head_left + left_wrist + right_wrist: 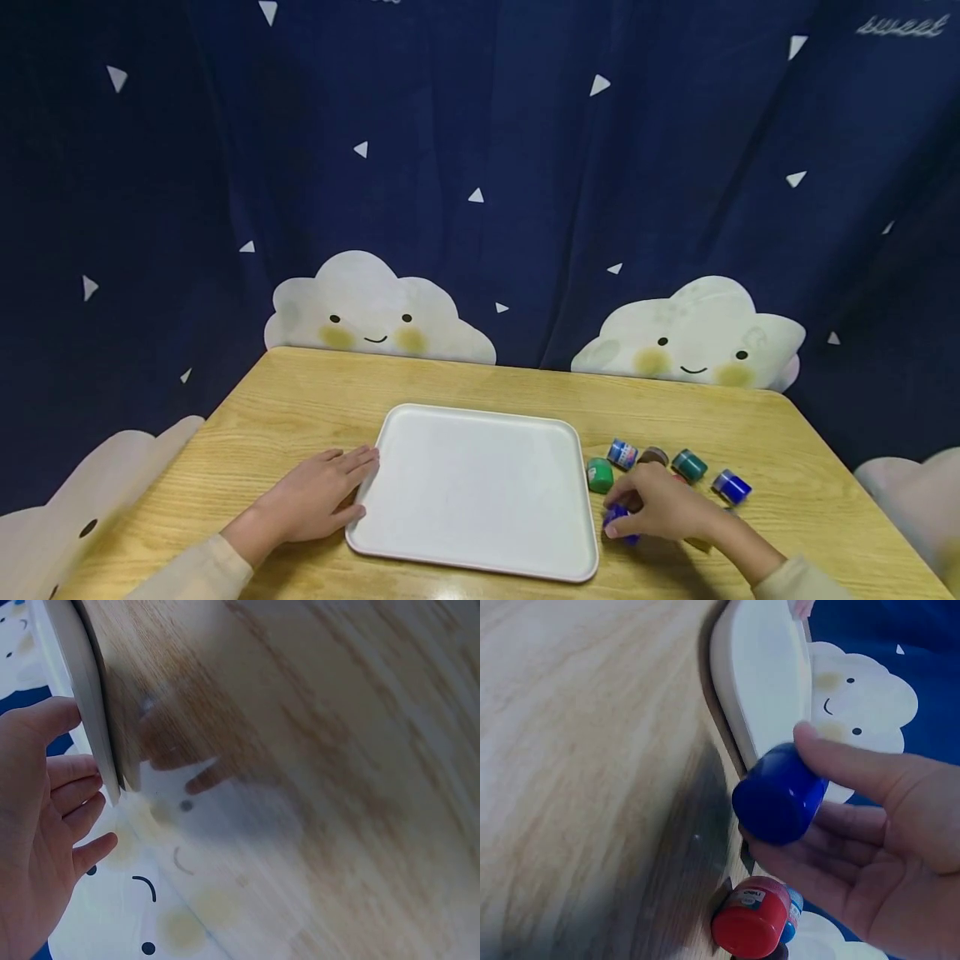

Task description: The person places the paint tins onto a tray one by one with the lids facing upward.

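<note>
A white rectangular tray lies flat on the wooden table. My left hand is at the tray's left side, its relaxed fingertips and thumb touching the rim. To the right of the tray, my right hand pinches a small blue paint jar between thumb and fingers. The jar is tilted and close to the tray's right edge. Just beyond this hand stands a green jar. A red jar shows below the held one in the right wrist view, mostly hidden by my hand from the head.
More small jars are grouped on the table's right: a patterned blue-and-white one, a brown one, a dark green one and another blue one. A dark blue curtain with clouds hangs behind the table.
</note>
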Available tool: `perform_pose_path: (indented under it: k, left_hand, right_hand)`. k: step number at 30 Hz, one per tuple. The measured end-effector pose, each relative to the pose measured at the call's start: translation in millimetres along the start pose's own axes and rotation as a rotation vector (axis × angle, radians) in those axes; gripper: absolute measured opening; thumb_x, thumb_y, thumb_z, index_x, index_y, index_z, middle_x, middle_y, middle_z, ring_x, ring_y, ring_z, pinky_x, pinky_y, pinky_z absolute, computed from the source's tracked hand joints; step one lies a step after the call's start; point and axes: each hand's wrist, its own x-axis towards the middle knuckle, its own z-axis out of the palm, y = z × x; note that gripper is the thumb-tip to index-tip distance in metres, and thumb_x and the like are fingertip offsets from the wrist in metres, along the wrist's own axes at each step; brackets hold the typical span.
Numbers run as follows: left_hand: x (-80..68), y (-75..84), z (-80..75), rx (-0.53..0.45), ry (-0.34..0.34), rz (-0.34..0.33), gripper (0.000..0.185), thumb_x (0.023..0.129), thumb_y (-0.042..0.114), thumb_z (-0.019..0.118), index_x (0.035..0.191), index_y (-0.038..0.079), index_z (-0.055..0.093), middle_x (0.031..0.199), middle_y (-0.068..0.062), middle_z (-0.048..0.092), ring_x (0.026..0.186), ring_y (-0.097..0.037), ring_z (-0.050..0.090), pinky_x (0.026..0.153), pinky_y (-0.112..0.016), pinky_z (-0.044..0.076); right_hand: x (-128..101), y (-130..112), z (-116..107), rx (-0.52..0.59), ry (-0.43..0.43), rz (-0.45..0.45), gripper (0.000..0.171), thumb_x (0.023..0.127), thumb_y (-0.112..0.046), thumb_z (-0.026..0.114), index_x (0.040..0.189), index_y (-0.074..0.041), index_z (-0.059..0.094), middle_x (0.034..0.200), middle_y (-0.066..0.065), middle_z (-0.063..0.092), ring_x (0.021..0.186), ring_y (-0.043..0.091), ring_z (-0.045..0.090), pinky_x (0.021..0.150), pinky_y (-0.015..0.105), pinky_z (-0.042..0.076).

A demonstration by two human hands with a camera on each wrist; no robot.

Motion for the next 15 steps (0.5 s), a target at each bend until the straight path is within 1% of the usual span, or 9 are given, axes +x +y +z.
perform_pose_path:
  k: [3, 7, 10, 15]
  left_hand:
    - [0.1, -0.1, -1.3, -0.001, -0.007, 0.001, 0.062, 0.09, 0.039, 0.061, 0.139, 0.002, 0.05, 0.145, -0.013, 0.05, 0.134, -0.026, 0.049, 0.106, -0.049, 0.045]
    - [0.0, -0.2, -1.1, 0.0, 0.002, 0.005, 0.062, 0.09, 0.039, 0.061, 0.139, 0.002, 0.05, 0.145, -0.013, 0.051, 0.134, -0.026, 0.049, 0.105, -0.049, 0.045]
    - [-0.1, -0.4, -0.2, 0.004, 0.008, 0.008, 0.062, 0.09, 0.039, 0.061, 0.139, 0.002, 0.05, 0.145, -0.013, 0.051, 0.134, -0.026, 0.05, 0.105, -0.049, 0.045]
    - [0.2, -0.5, 0.5, -0.013, 0.005, -0.006, 0.062, 0.09, 0.038, 0.062, 0.139, 0.002, 0.05, 0.144, -0.013, 0.051, 0.133, -0.026, 0.05, 0.106, -0.049, 0.045]
  right_hand:
    - [3.3, 1.3, -3.2, 0.07, -0.028, -0.011, 0.036, 0.079, -0.034, 0.077, 0.099, -0.004, 0.074, 0.088, -0.003, 0.073, 0.076, -0.006, 0.059, 0.064, 0.016, 0.054]
    - [8.8, 4.6, -6.4, 0.16, -0.061, -0.033, 0.037, 0.082, -0.031, 0.075, 0.103, -0.001, 0.072, 0.091, 0.0, 0.072, 0.078, -0.005, 0.061, 0.067, 0.017, 0.056]
    - [13.5, 5.9, -7.8, 0.204, -0.076, -0.029, 0.037, 0.083, -0.029, 0.074, 0.105, 0.001, 0.071, 0.088, -0.001, 0.071, 0.075, -0.006, 0.059, 0.065, 0.016, 0.055]
    - [22.0, 4.7, -9.3, 0.274, -0.091, 0.011, 0.038, 0.083, -0.026, 0.075, 0.108, 0.003, 0.07, 0.086, 0.0, 0.07, 0.071, -0.003, 0.059, 0.062, 0.015, 0.052]
